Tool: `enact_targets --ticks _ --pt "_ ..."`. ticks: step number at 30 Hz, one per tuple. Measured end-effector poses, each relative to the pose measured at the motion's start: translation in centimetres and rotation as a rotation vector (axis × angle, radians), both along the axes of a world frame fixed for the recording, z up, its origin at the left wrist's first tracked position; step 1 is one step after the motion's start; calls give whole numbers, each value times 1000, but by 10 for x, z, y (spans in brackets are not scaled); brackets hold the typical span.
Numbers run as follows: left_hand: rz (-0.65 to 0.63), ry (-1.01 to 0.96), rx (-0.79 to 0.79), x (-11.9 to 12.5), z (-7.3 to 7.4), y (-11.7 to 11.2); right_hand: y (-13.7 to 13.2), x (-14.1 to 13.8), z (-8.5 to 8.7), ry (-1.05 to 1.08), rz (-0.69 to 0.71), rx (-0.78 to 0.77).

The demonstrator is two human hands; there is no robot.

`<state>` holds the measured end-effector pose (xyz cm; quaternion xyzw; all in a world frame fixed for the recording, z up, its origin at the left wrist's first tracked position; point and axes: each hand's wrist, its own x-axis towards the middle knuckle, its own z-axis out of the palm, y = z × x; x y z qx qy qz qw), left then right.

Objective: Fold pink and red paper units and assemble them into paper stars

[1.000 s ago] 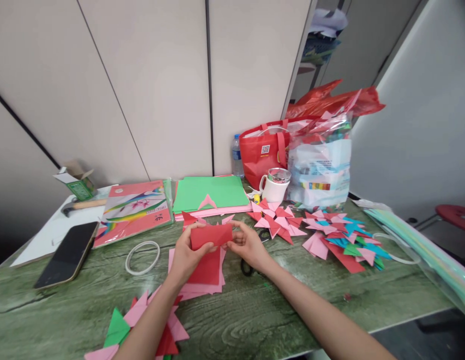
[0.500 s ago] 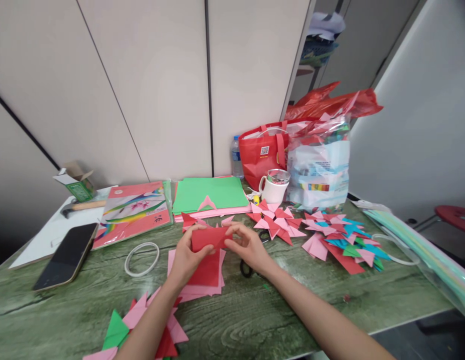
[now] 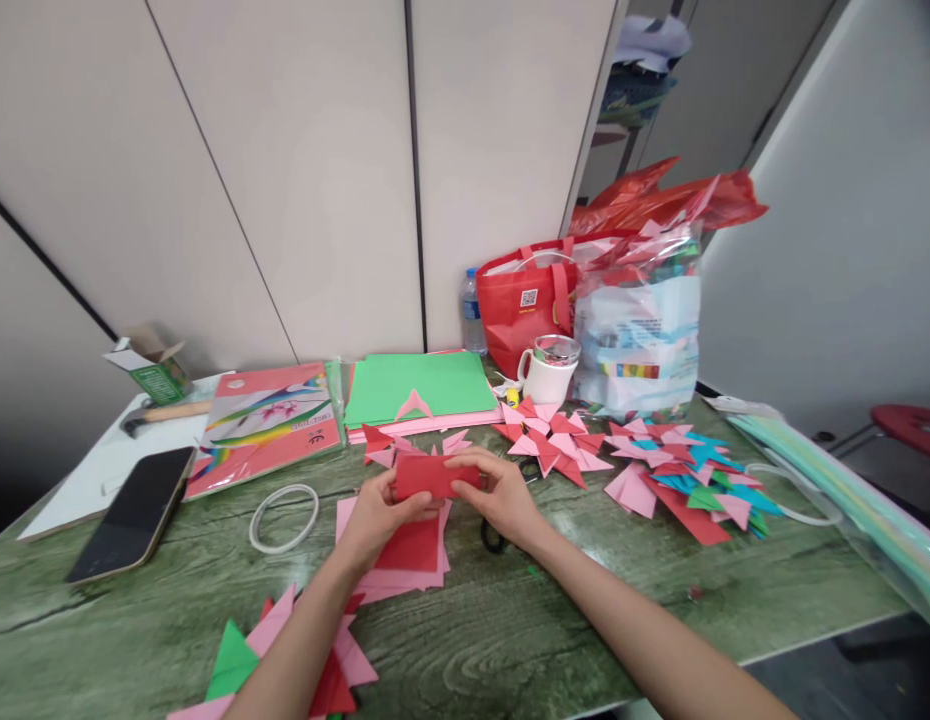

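A red sheet of paper [image 3: 433,477], shaped as a narrow rectangle that looks folded, is held up between both hands. My left hand [image 3: 380,515] pinches its left end, thumb in front. At its right end my right hand [image 3: 496,492] grips with the thumb along the lower edge and fingers over the top. Below them lies a stack of square paper, a red sheet [image 3: 411,548] on top of pink sheets [image 3: 360,585]. Folded pink and red pieces [image 3: 379,445] sit just behind the hands. Black-handled scissors [image 3: 493,537] lie partly hidden by my right hand.
Folded paper pieces form piles at front left [image 3: 349,650], centre [image 3: 551,440] and right [image 3: 690,475]. A white mug [image 3: 549,375], red bag [image 3: 517,315] and water bottle [image 3: 472,315] stand behind. Green sheets [image 3: 424,385], a phone [image 3: 131,515], a hammer [image 3: 172,410] and a white ring [image 3: 283,519] lie leftward.
Both hands have shifted slightly right and the red paper has moved with them, now showing as a flatter, more level strip. The things on the table have stayed put.
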<state>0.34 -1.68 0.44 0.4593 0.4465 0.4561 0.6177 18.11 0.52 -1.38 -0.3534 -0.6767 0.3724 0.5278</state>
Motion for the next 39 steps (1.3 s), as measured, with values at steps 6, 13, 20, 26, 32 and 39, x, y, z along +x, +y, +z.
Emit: enact_targets --ticks 6,13,20,26,32,39 --pt "-21 14 0 0 -5 2 0 -1 -3 46 -1 -58" --pt "-43 6 -12 0 -2 1 2 -1 -5 50 5 -61" --pt "-80 -22 -14 1 -3 0 2 -1 -4 28 0 -57" --pt "-183 -148 -20 1 -2 -1 3 1 -3 19 -11 -39" --pt "-235 -170 -40 -2 -4 0 3 2 -2 17 -28 -3" --pt "-217 -40 46 -1 0 -1 2 -1 -4 6 -22 30"
